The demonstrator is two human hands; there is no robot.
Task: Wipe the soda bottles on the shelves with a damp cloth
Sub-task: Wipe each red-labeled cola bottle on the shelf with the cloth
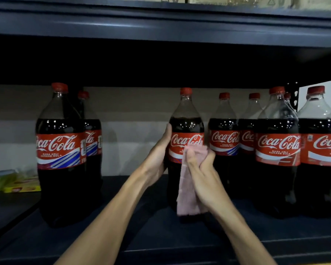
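Several large cola bottles with red caps and red labels stand upright on a dark shelf (122, 236). My left hand (159, 155) grips the left side of the middle bottle (185, 119) at label height. My right hand (203, 173) holds a pink cloth (185, 188) bunched in its fingers and presses it against the front of that same bottle, just below the label. The cloth's loose end hangs down toward the shelf. The lower part of the bottle is hidden behind the cloth and my hand.
Two bottles stand at the left (59, 153), one behind the other. Several more crowd the right (277, 150). Yellow and green packets (17, 185) lie at the far left. The upper shelf's dark beam (161, 22) runs overhead. A gap separates the left bottles from the middle one.
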